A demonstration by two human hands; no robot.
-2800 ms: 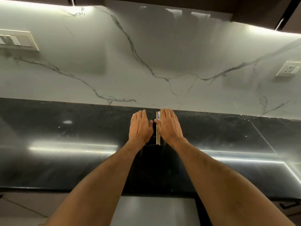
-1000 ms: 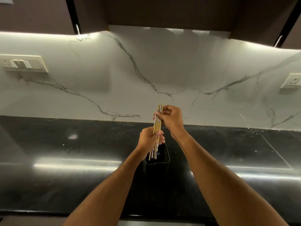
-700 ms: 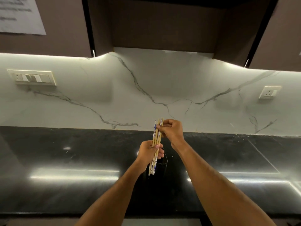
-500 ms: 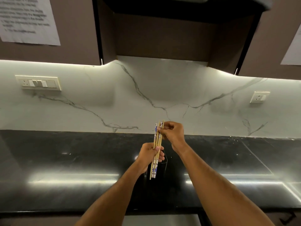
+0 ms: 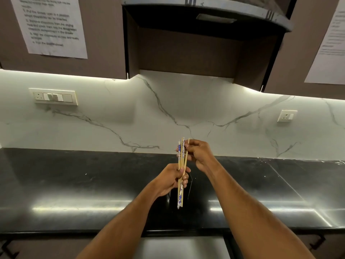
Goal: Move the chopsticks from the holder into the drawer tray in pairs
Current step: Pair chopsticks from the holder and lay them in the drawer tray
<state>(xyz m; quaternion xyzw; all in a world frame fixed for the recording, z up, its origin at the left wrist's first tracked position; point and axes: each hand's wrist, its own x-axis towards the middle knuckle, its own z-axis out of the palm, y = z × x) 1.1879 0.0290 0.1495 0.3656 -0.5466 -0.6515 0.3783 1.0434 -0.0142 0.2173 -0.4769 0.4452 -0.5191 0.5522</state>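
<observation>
Several wooden chopsticks (image 5: 180, 161), some with blue and white patterned ends, stand nearly upright in a bundle above the black counter. My left hand (image 5: 172, 181) is closed around the bundle's middle. My right hand (image 5: 198, 153) pinches the upper ends between thumb and fingers. Behind and below my left hand stands the black holder (image 5: 187, 191), mostly hidden by the hand and hard to tell from the dark counter. The chopstick tips hang in front of it, outside it. No drawer tray is in view.
The black polished counter (image 5: 74, 184) runs left to right below a white marble backsplash (image 5: 168, 109). A switch panel (image 5: 54, 97) and a socket (image 5: 286, 115) sit on the wall. Brown cabinets with taped paper sheets (image 5: 50, 25) and a range hood (image 5: 205, 15) hang above.
Both hands went from resting beside the chopsticks in the holder to gripping the bundle and lifting it out. The bundle's top ends have fanned slightly. The view has tilted upward.
</observation>
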